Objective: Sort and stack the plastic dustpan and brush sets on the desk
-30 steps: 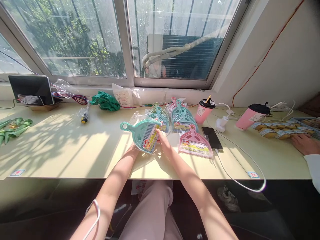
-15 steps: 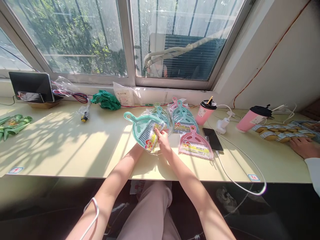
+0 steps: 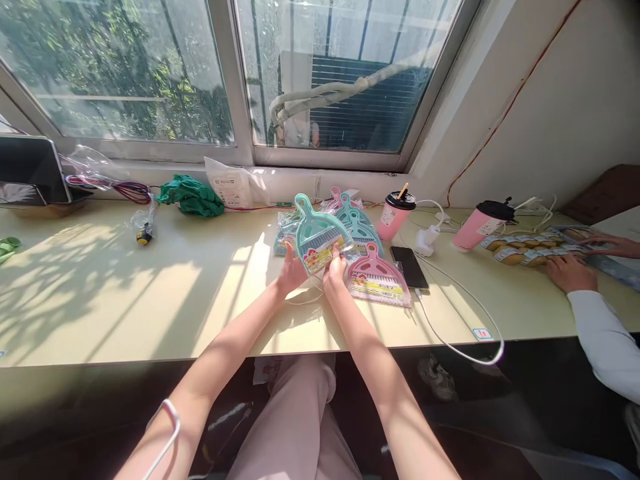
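Observation:
Both my hands hold up a teal mini dustpan and brush set (image 3: 319, 233) with a colourful label, its handle pointing up and away. My left hand (image 3: 290, 273) grips its lower left edge and my right hand (image 3: 336, 271) pinches its lower right edge at the label. A pink dustpan set (image 3: 376, 277) lies on the table just right of my right hand. Behind the held set lies a pile of several more teal and pink sets (image 3: 351, 217).
A black phone (image 3: 409, 267) with a white cable (image 3: 463, 313) lies right of the pink set. Two pink cups (image 3: 394, 216) (image 3: 479, 227) stand behind it. Another person's hands (image 3: 565, 272) rest on packets at far right. A green cloth (image 3: 191, 196), bagged items and a tablet (image 3: 30, 172) sit by the window.
The teal set has turned from handle pointing left to handle pointing up, and moved right and further from me. My left hand came out from beneath it to grip its edge. The view shifted right.

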`<state>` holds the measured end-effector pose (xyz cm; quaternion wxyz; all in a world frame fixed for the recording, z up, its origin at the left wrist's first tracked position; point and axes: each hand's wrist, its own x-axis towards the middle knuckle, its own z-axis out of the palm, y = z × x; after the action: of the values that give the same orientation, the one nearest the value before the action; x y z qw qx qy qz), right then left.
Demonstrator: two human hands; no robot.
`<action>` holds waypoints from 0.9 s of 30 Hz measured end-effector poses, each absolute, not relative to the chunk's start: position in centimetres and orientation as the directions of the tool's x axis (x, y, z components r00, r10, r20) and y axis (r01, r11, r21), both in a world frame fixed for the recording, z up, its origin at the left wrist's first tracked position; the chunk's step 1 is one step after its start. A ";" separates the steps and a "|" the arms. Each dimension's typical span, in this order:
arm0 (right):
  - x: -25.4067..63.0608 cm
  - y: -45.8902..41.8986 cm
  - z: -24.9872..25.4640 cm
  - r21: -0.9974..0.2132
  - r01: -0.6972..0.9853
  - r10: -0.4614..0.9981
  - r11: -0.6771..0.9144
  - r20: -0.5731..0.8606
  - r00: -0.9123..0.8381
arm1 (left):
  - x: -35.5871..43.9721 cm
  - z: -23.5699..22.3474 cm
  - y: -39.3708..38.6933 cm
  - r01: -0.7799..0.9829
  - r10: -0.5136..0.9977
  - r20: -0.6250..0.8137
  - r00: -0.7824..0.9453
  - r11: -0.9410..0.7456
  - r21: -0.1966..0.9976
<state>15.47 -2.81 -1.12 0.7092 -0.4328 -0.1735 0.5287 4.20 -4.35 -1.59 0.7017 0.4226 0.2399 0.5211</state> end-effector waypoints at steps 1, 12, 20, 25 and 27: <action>15.6 -2.5 -1.0 -0.784 -0.618 0.881 0.055 -0.253 0.399 | 4.3 -1.6 -4.4 -0.524 0.932 0.103 0.349 0.103 0.846; 16.2 -0.6 -3.3 -0.864 -0.504 0.890 -0.013 -0.240 0.388 | 3.4 -1.3 -4.2 -0.245 0.978 0.191 0.088 -0.165 0.955; 16.6 -1.1 -1.5 -0.851 -0.524 0.994 -0.044 -0.089 0.060 | 1.8 -2.6 -2.7 -0.266 0.992 0.110 -0.058 -0.122 0.956; 16.8 -1.3 -1.4 -0.830 -0.552 0.987 -0.079 -0.142 0.073 | 1.0 -2.0 -2.9 -0.239 0.997 0.076 0.028 -0.067 0.969; 16.7 -1.2 -1.6 -0.826 -0.561 0.984 -0.052 -0.138 0.112 | 1.1 -1.8 -3.1 -0.250 0.995 0.071 0.076 -0.049 0.967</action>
<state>16.75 -1.21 -1.57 0.6339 -0.3929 -0.2691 0.6094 1.13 -3.15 -1.77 0.5639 0.4691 0.3966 0.5520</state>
